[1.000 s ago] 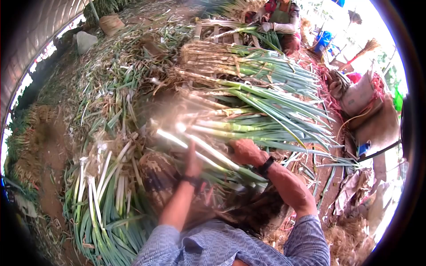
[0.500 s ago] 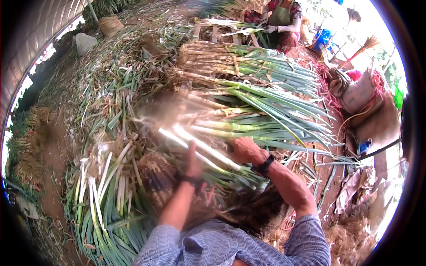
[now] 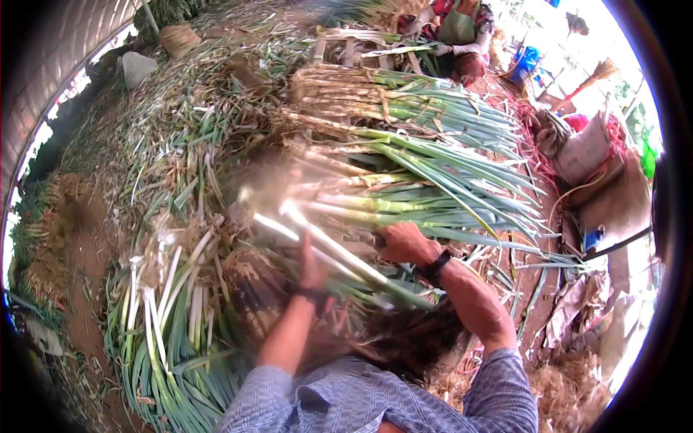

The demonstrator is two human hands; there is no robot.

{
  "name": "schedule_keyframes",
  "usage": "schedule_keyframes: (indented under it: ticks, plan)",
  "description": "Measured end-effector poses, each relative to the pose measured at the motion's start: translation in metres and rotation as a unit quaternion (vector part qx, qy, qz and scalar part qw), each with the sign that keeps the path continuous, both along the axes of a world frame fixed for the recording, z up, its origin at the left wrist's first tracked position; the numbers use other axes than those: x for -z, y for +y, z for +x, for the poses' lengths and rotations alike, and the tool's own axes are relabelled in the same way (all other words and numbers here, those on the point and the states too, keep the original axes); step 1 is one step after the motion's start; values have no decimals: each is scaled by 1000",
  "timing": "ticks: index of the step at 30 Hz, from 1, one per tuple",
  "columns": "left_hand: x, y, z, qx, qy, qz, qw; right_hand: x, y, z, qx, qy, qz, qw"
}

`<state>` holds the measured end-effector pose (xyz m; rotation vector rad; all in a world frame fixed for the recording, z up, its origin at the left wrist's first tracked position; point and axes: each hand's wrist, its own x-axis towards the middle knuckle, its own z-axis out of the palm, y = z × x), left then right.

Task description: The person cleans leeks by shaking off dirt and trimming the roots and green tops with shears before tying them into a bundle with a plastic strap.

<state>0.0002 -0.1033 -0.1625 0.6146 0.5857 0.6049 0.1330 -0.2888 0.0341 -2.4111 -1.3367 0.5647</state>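
**Left hand (image 3: 312, 265) lay across two white leeks (image 3: 342, 251) while right hand (image 3: 404, 242) curled up**

Seen from the head camera, the left hand had its fingers pointing up and away from the person. It lay over the lower of the two leeks, and I cannot tell if its fingers were closed around it. The right hand was curled like a fist. I cannot tell if it had something inside.

The two leeks were in front of the person, above the lap. They lay on a slant, side by side. Their bright white ends pointed up and to the left, away from the person. Their green ends pointed down and to the right, close to the trousers (image 3: 253, 278). The right hand was just beside them, on their right.

Farther out, a big row of leeks (image 3: 404, 206) lay sideways, with roots to the left and green leaves to the right. A blurry patch hid some of their left ends. On the left, a bunch of leeks (image 3: 155, 339) had its white ends pointing up and its green leaves pointing down. Another person (image 3: 458, 29) sat at the top, with a gloved hand (image 3: 442, 50) by more leeks (image 3: 397, 51).
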Motion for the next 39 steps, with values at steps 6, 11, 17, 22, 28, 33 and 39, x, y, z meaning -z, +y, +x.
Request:
schedule_keyframes:
  ticks: [6, 11, 17, 22, 28, 33, 39]
  plan:
    - [-19, -9, -2, 27, -44, -60, 997, -2, 0, -6, 7, -6, 33, 999]
    - [-6, -1, 3, 3, -10, -40, 999, -7, -1, -6, -9, -25, 13, 1000]
    - [-11, 14, 20, -29, 122, -31, 992, 11, -6, 12, 37, -20, -27, 999]
    - [-49, 42, 31, -16, 34, -62, 997, 1, 4, 7, 53, -2, -56, 997]
    - [-48, 60, 50, 30, 86, 2, 996, 8, 19, 21, 37, -18, -66, 997]
    - [-45, 58, 41, 27, 80, -34, 996, 22, 30, 31, 3, -1, -57, 998]
    - [-35, 57, 41, 2, 73, -38, 997, 34, 44, 35, 1, 7, -38, 999]
